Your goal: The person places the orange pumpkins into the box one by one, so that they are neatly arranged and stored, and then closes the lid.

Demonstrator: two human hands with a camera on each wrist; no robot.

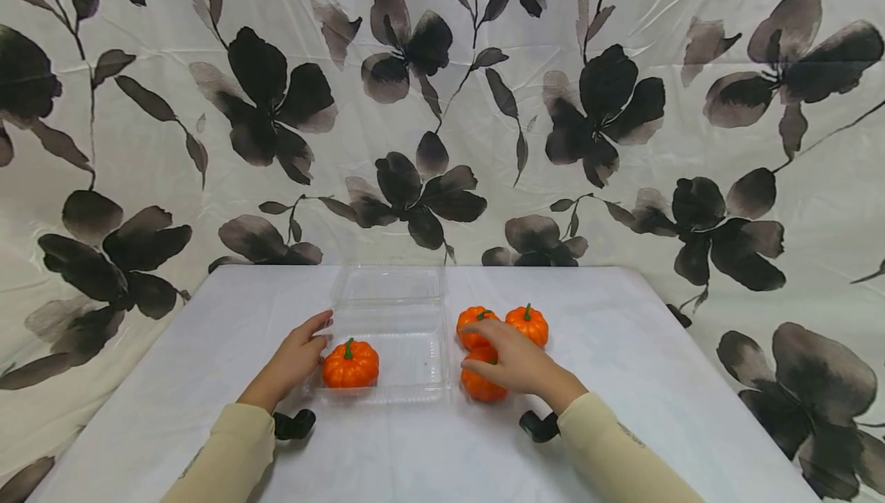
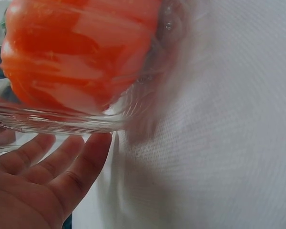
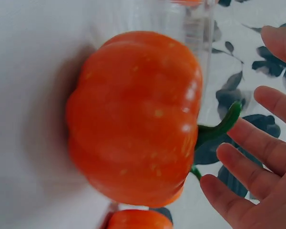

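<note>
A clear plastic container lies with its lid folded back. One orange pumpkin sits in its left part, seen through the clear wall in the left wrist view. My left hand touches the container's left side with extended fingertips. To the right of the container stand three more pumpkins: a front one, one behind it and one at the right. Over the front one hovers my right hand, fingers spread; in the right wrist view they are beside the green stem.
A white cloth covers the table. Behind it hangs a pale sheet with dark flowers, close to the table's back edge. Black wrist-worn pieces show under the left wrist and the right wrist.
</note>
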